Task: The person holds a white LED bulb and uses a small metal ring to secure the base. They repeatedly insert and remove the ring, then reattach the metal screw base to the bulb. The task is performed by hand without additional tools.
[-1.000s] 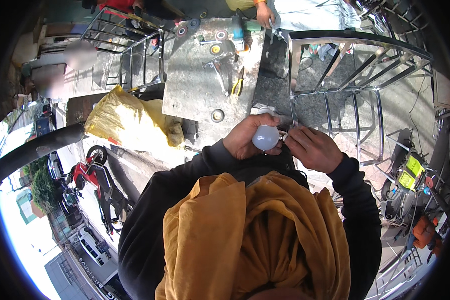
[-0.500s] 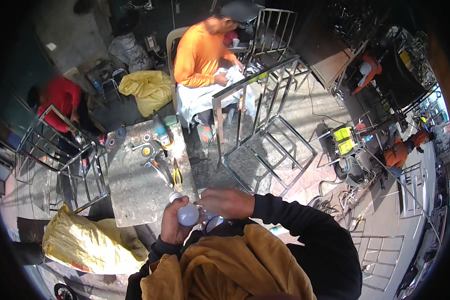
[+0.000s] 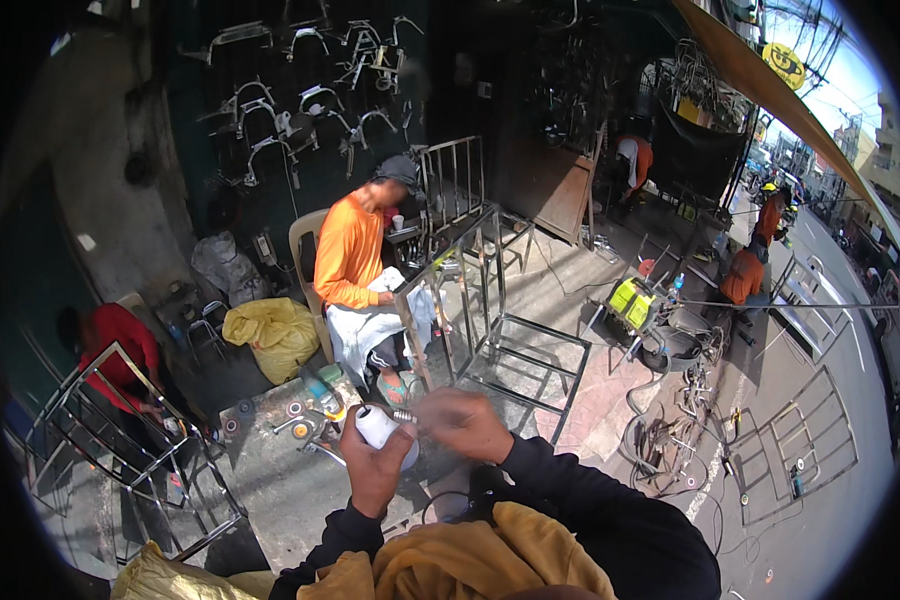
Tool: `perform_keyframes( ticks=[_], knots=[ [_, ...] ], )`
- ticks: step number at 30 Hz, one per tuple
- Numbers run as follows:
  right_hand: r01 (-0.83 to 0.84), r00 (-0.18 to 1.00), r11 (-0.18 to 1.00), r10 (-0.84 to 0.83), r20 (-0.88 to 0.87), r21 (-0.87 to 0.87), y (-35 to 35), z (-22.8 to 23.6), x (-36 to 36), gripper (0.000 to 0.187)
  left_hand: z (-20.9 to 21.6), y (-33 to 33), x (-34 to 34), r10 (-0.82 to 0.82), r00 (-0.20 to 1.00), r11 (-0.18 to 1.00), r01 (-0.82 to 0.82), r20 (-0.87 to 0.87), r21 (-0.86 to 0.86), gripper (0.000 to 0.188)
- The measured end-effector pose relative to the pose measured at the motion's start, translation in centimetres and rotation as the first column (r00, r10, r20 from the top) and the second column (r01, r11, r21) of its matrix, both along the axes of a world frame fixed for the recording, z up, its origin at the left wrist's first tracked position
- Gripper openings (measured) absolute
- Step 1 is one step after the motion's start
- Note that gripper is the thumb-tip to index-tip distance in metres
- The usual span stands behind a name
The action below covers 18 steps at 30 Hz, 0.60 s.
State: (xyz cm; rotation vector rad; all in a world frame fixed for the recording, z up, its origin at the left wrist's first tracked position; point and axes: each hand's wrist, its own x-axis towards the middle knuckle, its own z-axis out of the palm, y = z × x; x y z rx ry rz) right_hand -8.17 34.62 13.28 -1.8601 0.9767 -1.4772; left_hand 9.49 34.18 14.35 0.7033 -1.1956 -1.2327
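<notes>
My left hand is closed around a white light bulb, its open, dark neck facing up and away from me. Close to that neck, my right hand pinches a small threaded metal bulb base. The base appears apart from the bulb's neck. Both hands are raised in front of my chest, above the near edge of a worn table. Beyond my hands on that table lie an angle grinder and several round discs, one of them a disc; my left hand partly hides this group.
A person in orange sits past the table beside a metal frame. Another person in red works at a frame on the left. Cables and a yellow-green machine lie right; a yellow sack stands behind the table.
My view has tilted up, showing the wall and street. The bulb has turned so its open neck shows, and the metal base is now visible in my right fingers.
</notes>
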Motion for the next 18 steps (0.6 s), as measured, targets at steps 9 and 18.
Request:
perform_keyframes(
  ticks=[9,18],
  knots=[
    [-0.183,0.917,0.862,-0.024,0.398,0.473,1.0,2.2,1.3,0.020,-0.5,1.1,-1.1,0.265,0.959,0.915,-0.218,0.099,-0.338,0.035],
    [-0.144,0.913,0.955,0.027,0.408,0.259,-0.3,3.7,4.9,0.028,0.4,0.4,1.1,0.246,0.967,0.939,-0.253,-0.059,-0.232,0.043]
  ],
)
